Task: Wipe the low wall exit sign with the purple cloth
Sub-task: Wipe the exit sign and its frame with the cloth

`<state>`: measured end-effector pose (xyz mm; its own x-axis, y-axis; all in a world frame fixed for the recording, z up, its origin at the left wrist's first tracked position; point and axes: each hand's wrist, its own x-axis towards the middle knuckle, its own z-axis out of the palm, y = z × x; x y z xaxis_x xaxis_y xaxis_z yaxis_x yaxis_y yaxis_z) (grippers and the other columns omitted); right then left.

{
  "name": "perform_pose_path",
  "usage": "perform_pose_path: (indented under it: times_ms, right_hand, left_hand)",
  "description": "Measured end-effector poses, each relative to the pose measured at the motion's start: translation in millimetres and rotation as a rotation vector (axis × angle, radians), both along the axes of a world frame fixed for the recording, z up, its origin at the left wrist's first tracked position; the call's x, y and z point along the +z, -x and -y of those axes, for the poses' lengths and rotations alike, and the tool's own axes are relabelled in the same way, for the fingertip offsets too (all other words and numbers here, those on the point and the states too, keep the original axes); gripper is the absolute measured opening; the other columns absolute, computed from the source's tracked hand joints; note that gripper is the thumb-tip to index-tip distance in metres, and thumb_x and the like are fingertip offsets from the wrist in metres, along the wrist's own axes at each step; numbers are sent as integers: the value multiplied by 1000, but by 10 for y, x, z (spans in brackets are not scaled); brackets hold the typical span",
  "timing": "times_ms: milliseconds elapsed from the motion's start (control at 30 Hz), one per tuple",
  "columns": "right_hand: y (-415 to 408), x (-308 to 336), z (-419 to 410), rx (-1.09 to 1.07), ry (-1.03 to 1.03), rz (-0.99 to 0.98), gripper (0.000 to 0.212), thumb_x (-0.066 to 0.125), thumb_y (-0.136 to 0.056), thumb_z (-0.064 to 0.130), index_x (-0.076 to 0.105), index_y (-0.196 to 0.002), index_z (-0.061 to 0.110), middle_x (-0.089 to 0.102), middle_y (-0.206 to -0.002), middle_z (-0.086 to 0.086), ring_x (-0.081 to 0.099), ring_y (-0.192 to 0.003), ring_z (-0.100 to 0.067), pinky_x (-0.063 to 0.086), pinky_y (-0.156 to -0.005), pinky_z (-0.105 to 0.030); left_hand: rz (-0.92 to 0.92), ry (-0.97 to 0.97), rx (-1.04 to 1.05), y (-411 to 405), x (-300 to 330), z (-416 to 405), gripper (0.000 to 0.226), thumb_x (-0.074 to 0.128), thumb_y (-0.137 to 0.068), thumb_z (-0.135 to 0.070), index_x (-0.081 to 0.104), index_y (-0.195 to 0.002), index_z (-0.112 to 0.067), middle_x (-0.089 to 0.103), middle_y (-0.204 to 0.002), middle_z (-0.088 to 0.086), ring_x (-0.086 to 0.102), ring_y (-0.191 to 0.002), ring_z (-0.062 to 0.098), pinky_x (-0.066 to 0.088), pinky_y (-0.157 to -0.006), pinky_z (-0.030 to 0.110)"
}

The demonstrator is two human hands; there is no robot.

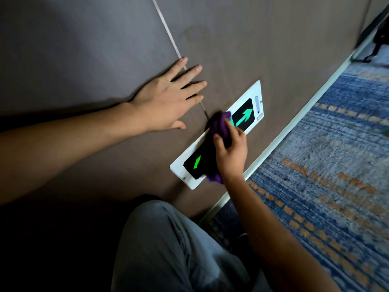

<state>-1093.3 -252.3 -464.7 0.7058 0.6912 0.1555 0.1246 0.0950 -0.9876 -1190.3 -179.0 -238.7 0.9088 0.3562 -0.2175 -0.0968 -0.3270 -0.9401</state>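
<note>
The exit sign (244, 114) is a white-framed black panel with green arrows, set low on the brown wall just above the skirting. My right hand (230, 150) is shut on the purple cloth (219, 128) and presses it against the middle of the sign, hiding the centre of the panel. A corner of the cloth hangs out below my wrist at the sign's lower edge. My left hand (168, 98) lies flat on the wall to the upper left of the sign, fingers spread, holding nothing.
A thin metal joint strip (166, 28) runs up the wall under my left fingers. A white skirting (284, 135) meets blue and orange patterned carpet (328, 165). My knee in grey trousers (168, 245) is close to the wall. A dark object (379, 39) stands at far right.
</note>
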Motion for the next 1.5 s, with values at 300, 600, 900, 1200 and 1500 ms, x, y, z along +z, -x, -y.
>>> perform_pose_path:
  times_ms: [300, 600, 900, 1200, 1500]
  right_hand:
    - [-44, 31, -134, 26, 121, 96, 51, 67, -93, 30, 56, -143, 33, 49, -145, -2, 57, -124, -24, 39, -93, -24]
    - [566, -92, 225, 124, 41, 149, 48, 72, -87, 25, 64, -134, 29, 55, -140, -6, 61, -118, -26, 46, -93, -27]
    - [31, 113, -84, -8, 52, 94, 56, 67, -94, 28, 51, -147, 34, 50, -144, -3, 56, -123, -22, 39, -94, -23]
    - [583, -12, 93, 11, 41, 96, 51, 67, -91, 32, 57, -140, 36, 50, -144, -5, 58, -124, -24, 38, -91, -21]
    - [735, -20, 279, 82, -22, 47, 45, 73, -91, 21, 64, -135, 25, 57, -134, -9, 59, -118, -21, 26, -96, 1]
  left_hand:
    - [4, 45, 6, -16, -10, -7, 86, 51, -85, -76, 38, -155, -28, 22, -169, 9, 8, -157, 40, 9, -124, 64]
    - [42, 75, 22, -46, -26, 9, 88, 61, -81, -74, 44, -152, -25, 27, -167, 9, 11, -157, 39, 8, -124, 64]
    - [40, 78, 66, -73, -63, 49, 86, 61, -83, -69, 41, -153, -23, 22, -169, 9, 8, -157, 39, 6, -124, 65]
    - [62, 75, 17, -37, -58, -4, 86, 61, -82, -72, 44, -152, -25, 26, -167, 8, 12, -157, 38, 7, -124, 65]
    - [62, 83, 20, -38, -50, 17, 85, 62, -82, -70, 45, -152, -23, 26, -168, 9, 11, -157, 38, 7, -124, 65]
